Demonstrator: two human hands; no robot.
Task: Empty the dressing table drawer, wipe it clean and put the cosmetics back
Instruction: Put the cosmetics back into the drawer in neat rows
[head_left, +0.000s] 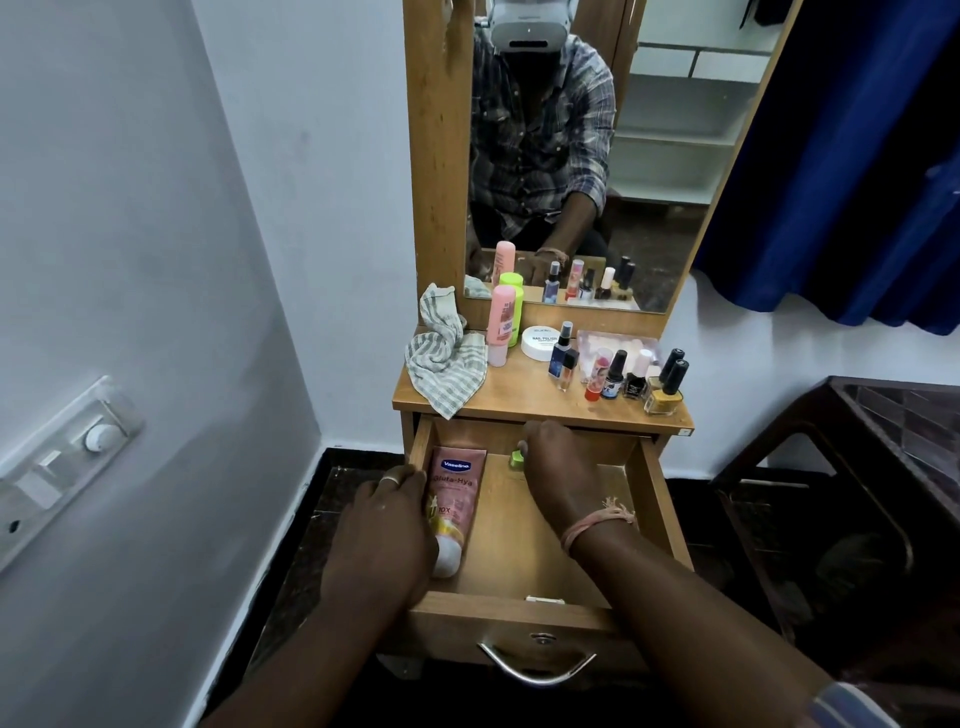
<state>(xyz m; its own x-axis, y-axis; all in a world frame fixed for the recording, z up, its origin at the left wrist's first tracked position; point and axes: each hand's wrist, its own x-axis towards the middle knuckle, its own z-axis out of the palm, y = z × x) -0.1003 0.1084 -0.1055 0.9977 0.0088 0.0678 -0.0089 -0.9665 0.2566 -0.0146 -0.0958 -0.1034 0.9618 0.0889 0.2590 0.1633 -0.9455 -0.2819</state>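
In the pulled-out wooden drawer (524, 545) of the dressing table, seen from the head camera, a pink Vaseline lotion tube (454, 506) lies along the drawer's left wall, white cap toward the front panel. The left hand (387, 525) rests over the tube's left side and the drawer's left edge, fingers curled against the tube. The right hand (553, 467) reaches to the drawer's back, fingers bent down around a small green-capped item (516, 459) that is mostly hidden, so what it is cannot be told; a pink thread band circles that wrist. A curved metal handle (535, 667) hangs on the drawer's front panel. Above the drawer, on the wooden tabletop (519, 395), a crumpled grey-and-white checked cloth (447, 358) lies over the left end. Right of the cloth stands a tall pink bottle (501, 325), then a round white jar (540, 342), a dark blue spray bottle (562, 358), and a row of nail polish bottles (644, 379) near the right end. Behind them a tall mirror (597, 156) rises from the tabletop.
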